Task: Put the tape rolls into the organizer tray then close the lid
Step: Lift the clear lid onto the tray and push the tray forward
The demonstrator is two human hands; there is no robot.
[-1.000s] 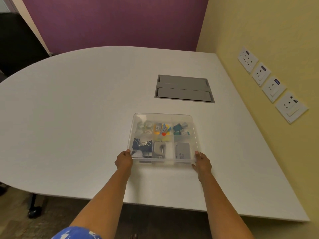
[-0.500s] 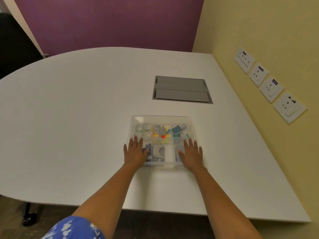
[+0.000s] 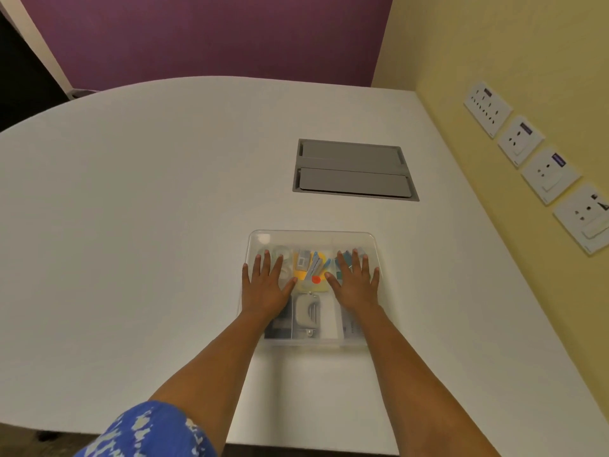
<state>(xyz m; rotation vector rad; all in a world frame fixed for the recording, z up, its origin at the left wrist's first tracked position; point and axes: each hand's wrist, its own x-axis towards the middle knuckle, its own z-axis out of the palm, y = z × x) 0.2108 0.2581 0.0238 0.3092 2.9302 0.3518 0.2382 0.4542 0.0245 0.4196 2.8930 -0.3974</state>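
Observation:
The clear plastic organizer tray (image 3: 313,237) sits on the white table with its transparent lid lying flat over it. Through the lid I see clear tape rolls (image 3: 284,253) in the far left compartment, partly behind my fingers. My left hand (image 3: 266,286) lies palm down on the lid's left half, fingers spread. My right hand (image 3: 356,285) lies flat on the right half, fingers spread too. Neither hand holds anything. Other stationery shows in the middle compartments, including a grey hole punch (image 3: 308,310) and yellow and blue items (image 3: 313,265).
A grey cable hatch (image 3: 354,169) is set into the table beyond the tray. A yellow wall with several socket plates (image 3: 550,173) runs along the table's right edge. A purple wall stands at the back. The table's front edge is close below my forearms.
My hands left the tray's front corners and came onto the lid. They have since slid farther across it, palms flat. The tray has stayed in place.

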